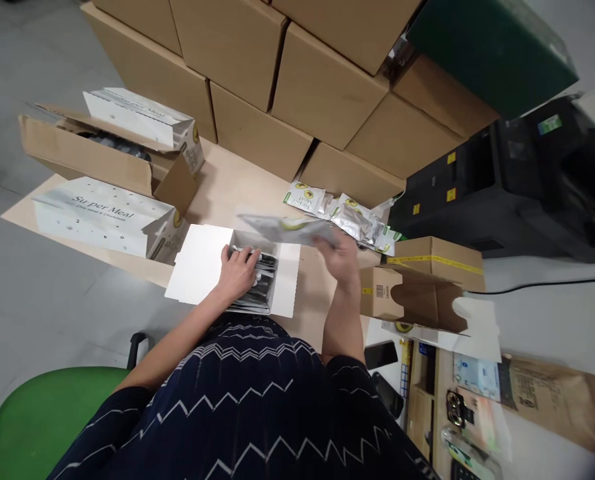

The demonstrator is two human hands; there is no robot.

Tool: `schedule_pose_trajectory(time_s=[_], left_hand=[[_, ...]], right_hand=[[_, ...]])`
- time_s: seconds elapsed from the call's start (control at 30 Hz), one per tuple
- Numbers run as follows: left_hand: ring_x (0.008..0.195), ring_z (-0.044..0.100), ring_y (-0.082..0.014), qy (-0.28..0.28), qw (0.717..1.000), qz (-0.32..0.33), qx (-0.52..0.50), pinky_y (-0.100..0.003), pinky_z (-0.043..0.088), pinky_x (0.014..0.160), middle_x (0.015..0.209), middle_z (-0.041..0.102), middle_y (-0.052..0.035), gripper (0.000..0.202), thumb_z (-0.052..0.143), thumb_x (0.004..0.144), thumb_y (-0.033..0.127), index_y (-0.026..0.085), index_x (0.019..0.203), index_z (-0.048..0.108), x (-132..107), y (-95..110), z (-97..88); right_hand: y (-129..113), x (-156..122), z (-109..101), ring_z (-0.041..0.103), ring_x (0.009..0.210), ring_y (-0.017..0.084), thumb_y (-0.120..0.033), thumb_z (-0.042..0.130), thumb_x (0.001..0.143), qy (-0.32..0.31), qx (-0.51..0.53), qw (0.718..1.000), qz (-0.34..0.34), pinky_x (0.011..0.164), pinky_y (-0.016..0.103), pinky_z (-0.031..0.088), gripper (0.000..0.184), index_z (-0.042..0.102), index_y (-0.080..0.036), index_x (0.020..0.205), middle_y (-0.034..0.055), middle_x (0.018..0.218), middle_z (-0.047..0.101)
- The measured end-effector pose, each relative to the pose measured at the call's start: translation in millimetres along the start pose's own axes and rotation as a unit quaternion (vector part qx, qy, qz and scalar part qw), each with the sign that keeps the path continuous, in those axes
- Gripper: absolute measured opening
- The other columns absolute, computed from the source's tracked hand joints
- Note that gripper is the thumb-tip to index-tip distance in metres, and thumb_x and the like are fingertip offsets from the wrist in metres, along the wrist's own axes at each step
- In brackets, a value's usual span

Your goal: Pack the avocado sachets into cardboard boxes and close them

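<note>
A white open carton (197,263) sits on the table in front of me, holding a row of dark pouches (264,283) with white spouts. My left hand (237,272) reaches into it, its fingers apart and bent over the tops of the pouches; the fingertips are partly hidden. To the right, my right hand (340,257) grips one end of a silvery spouted-meal style pouch (292,228), raised above the table and smeared by motion. Behind that hand lies a pile of white and silver pouches (352,220), some marked "Super Meal".
On the left stand white "Super Meal" cartons (102,217) and an opened brown box (87,157). Stacked brown cartons (262,120) line the back. A black printer (477,190) and an open cardboard box (427,300) are at right; a green chair (52,413) is lower left.
</note>
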State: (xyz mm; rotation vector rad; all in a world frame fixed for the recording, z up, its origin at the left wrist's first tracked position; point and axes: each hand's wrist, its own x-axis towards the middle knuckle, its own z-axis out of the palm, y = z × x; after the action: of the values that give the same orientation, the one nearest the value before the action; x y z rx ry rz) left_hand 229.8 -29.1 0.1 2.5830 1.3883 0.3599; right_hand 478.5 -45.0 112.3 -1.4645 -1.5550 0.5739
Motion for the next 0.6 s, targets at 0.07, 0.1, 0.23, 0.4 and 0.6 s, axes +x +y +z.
schedule_pose_trajectory(time_s=[0.07,0.1,0.23,0.4,0.6], left_hand=[[0.105,0.061,-0.0328,0.001,1.000,0.004,0.001,-0.062,0.021,0.113,0.131,0.062,-0.0179,0.050,0.046,0.088,0.020,0.016,0.136,0.058,-0.6,-0.3,0.7],[0.105,0.061,-0.0326,0.002,1.000,0.006,0.003,-0.061,0.021,0.113,0.131,0.062,-0.0179,0.050,0.046,0.088,0.020,0.016,0.137,0.057,-0.9,-0.5,1.1],[0.105,0.061,-0.0320,0.004,1.000,0.005,0.013,-0.061,0.020,0.113,0.131,0.063,-0.0168,0.050,0.046,0.089,0.021,0.017,0.137,0.057,-1.4,-1.1,2.6],[0.106,0.060,-0.0335,0.001,1.000,0.002,0.006,-0.061,0.021,0.113,0.132,0.062,-0.0177,0.050,0.047,0.088,0.021,0.015,0.137,0.057,-1.3,-0.5,3.0],[0.116,0.056,-0.0343,0.009,1.000,-0.019,-0.008,-0.057,0.025,0.112,0.138,0.058,-0.0172,0.053,0.049,0.086,0.019,0.016,0.138,0.056,-1.0,0.1,1.9]], right_hand=[[-10.9,6.1,19.7,0.069,0.098,0.020,-0.032,0.054,0.095,-0.111,-0.030,0.993,-0.025,0.090,0.032,0.053,0.024,0.073,-0.026,0.109,0.0021,0.109,0.074],[-12.3,10.0,30.2,0.068,0.101,0.020,-0.027,0.052,0.096,-0.155,-0.055,0.986,-0.031,0.092,0.032,0.051,0.025,0.072,-0.027,0.111,0.0015,0.112,0.074],[-3.1,25.5,68.3,0.066,0.107,0.024,-0.016,0.048,0.095,-0.280,-0.187,0.942,-0.017,0.092,0.033,0.048,0.033,0.069,-0.026,0.118,0.0042,0.116,0.073],[7.1,34.6,95.5,0.065,0.107,0.023,-0.014,0.042,0.097,-0.366,-0.287,0.885,0.002,0.087,0.030,0.047,0.034,0.068,-0.022,0.117,0.0073,0.117,0.072],[4.2,38.4,109.5,0.066,0.105,0.023,-0.013,0.044,0.094,-0.395,-0.370,0.840,0.033,0.083,0.028,0.047,0.034,0.068,-0.021,0.117,0.0099,0.115,0.072]])
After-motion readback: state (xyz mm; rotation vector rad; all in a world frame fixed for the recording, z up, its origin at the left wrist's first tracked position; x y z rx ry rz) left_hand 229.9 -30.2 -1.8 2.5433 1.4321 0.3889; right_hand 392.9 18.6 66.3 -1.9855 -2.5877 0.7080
